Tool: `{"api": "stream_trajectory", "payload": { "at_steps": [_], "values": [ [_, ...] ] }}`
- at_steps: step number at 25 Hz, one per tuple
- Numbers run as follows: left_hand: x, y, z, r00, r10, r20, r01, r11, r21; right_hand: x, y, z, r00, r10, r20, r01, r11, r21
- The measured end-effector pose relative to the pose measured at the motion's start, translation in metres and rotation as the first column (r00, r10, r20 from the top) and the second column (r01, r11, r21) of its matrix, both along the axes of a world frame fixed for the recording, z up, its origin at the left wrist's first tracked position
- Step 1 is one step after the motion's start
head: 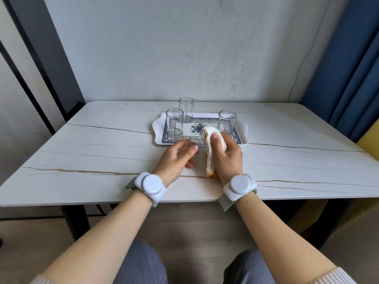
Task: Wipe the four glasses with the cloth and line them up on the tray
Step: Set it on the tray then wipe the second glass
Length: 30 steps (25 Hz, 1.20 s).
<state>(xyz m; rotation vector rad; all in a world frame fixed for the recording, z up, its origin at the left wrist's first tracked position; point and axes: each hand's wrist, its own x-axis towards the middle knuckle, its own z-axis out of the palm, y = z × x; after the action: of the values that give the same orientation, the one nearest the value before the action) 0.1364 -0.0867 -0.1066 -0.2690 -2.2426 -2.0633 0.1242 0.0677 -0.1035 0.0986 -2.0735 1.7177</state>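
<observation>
Head view: left hand (176, 158) grips the fourth glass (193, 144) to steady it; right hand (226, 155) clutches the cloth (209, 140), wiping it near the tray (159, 128).

Soft, even daylight fills the scene, bright without harshness. The pale worktop (102, 152) shows a mild sheen and no strong glare. Shadows are faint: a weak one lies under the left hand (176, 158) and under the cloth (211, 152). The clear glass (194, 145) held between the hands is hard to make out against the pale surface. The wide lens bends straight lines near the edges, so the dark frame (41, 64) at left and the blue curtain (348, 68) at right lean inward. Focus is sharp in the centre and slightly softer toward the corners.
</observation>
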Motion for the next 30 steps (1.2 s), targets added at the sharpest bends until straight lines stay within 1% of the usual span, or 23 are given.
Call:
{"api": "stream_trajectory", "payload": {
  "at_steps": [2,4,5,7,8,10,12,14,16,18,19,21,23,25,26,28,30],
  "values": [
    [0.002,-0.004,-0.003,0.995,-0.05,-0.086,0.046,0.998,-0.048,-0.002,0.0,-0.001,0.999,0.003,0.04,-0.002,1.0,-0.009],
    [0.004,-0.006,-0.002,0.989,-0.087,-0.116,0.078,0.994,-0.081,-0.003,0.001,-0.001,0.998,-0.004,0.064,0.006,1.0,-0.027],
    [0.005,-0.005,0.0,0.993,-0.072,-0.097,0.067,0.996,-0.063,-0.003,0.001,-0.001,0.998,-0.01,0.06,0.012,0.999,-0.035],
    [0.004,0.0,0.004,1.0,-0.013,-0.003,0.013,1.0,0.0,-0.003,0.001,-0.001,0.999,-0.018,0.031,0.019,0.999,-0.037],
    [0.002,0.0,0.004,1.0,0.011,0.027,-0.011,1.0,0.002,-0.002,0.001,-0.001,1.0,-0.016,0.01,0.016,1.0,-0.026],
    [0.001,-0.001,0.0,1.0,0.011,-0.008,-0.011,1.0,-0.021,-0.001,0.0,0.0,1.0,-0.012,0.0,0.012,1.0,0.001],
    [0.003,-0.003,-0.001,0.996,-0.02,-0.085,0.014,0.998,-0.061,-0.002,0.0,-0.001,0.999,-0.006,0.048,0.006,1.0,0.001],
    [0.005,-0.006,-0.001,0.989,-0.061,-0.134,0.047,0.993,-0.107,-0.006,0.001,-0.003,0.996,-0.004,0.087,0.007,0.999,-0.032],
    [0.006,-0.005,0.001,0.993,-0.071,-0.096,0.065,0.996,-0.063,-0.007,0.002,-0.004,0.996,-0.015,0.085,0.021,0.997,-0.074],
    [0.004,-0.002,0.003,0.999,-0.031,-0.019,0.031,0.999,-0.008,-0.005,0.002,-0.003,0.998,-0.015,0.067,0.022,0.995,-0.101],
    [0.003,-0.002,0.002,1.0,-0.017,-0.016,0.017,1.0,-0.007,-0.004,0.001,-0.001,0.998,-0.01,0.065,0.017,0.994,-0.105],
    [0.005,-0.001,0.002,0.997,-0.013,-0.071,0.01,0.999,-0.043,-0.004,0.001,0.0,0.997,-0.005,0.071,0.013,0.994,-0.11],
    [0.007,0.0,0.002,0.985,-0.035,-0.169,0.017,0.994,-0.107,-0.005,0.0,0.001,0.993,-0.007,0.115,0.024,0.989,-0.143],
    [0.008,0.0,0.002,0.97,-0.05,-0.236,0.02,0.991,-0.13,-0.005,-0.001,0.002,0.983,-0.004,0.183,0.047,0.972,-0.232],
    [0.008,-0.001,0.003,0.971,-0.041,-0.234,0.016,0.994,-0.108,-0.004,-0.002,0.005,0.978,-0.001,0.21,0.063,0.956,-0.287],
    [0.006,-0.003,0.003,0.983,-0.019,-0.183,0.009,0.998,-0.055,-0.001,-0.007,0.009,0.957,-0.013,0.289,0.118,0.93,-0.347],
    [0.003,-0.002,0.001,0.987,-0.024,-0.162,0.014,0.998,-0.063,0.002,-0.018,0.012,0.929,0.035,0.37,0.128,0.904,-0.409]
  ]
}}
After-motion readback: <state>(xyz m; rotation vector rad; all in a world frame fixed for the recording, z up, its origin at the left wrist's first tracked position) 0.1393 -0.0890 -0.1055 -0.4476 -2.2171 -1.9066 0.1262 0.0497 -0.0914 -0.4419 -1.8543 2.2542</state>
